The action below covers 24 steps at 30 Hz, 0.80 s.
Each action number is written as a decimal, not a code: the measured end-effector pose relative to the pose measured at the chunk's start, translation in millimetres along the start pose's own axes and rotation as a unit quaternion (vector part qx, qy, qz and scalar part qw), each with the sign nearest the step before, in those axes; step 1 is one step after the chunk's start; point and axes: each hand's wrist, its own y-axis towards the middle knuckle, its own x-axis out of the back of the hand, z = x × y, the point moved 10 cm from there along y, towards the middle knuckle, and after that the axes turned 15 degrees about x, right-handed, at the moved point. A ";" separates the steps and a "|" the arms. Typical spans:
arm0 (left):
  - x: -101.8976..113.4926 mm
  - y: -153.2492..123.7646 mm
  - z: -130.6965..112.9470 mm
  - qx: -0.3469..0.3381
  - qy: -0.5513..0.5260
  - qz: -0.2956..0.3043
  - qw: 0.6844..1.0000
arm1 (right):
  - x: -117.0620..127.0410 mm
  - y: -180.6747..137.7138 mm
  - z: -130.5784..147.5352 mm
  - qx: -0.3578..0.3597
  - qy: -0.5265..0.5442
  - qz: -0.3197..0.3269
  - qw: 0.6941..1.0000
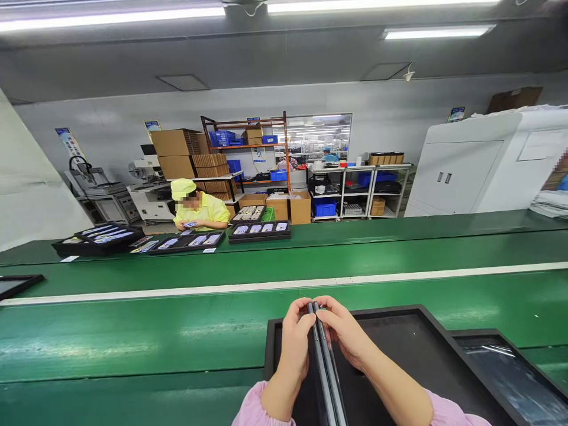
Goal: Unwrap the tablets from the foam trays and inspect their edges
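Two thin dark slabs with grey metallic edges, similar to phones seen edge-on, stand upright side by side, pressed together or nearly so. My left hand grips the left slab, its thumb and fingers closed near the far end. On the other side my right hand holds the right slab, also with thumb and fingers closed near the far end. Both hands are over a black tray, whose near part is hidden by my arms and the slabs. Which face each slab shows is hard to make out.
A green conveyor belt with a white strip crosses in front. At right lies another tray with a glossy dark sheet. Beyond the belt a person in yellow handles a small item beside black trays of phone-like pieces.
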 end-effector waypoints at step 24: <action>-3.8 -3.8 5.6 0.010 -0.013 0.057 0.998 | -7.5 -11.0 7.7 -0.032 0.010 0.049 0.998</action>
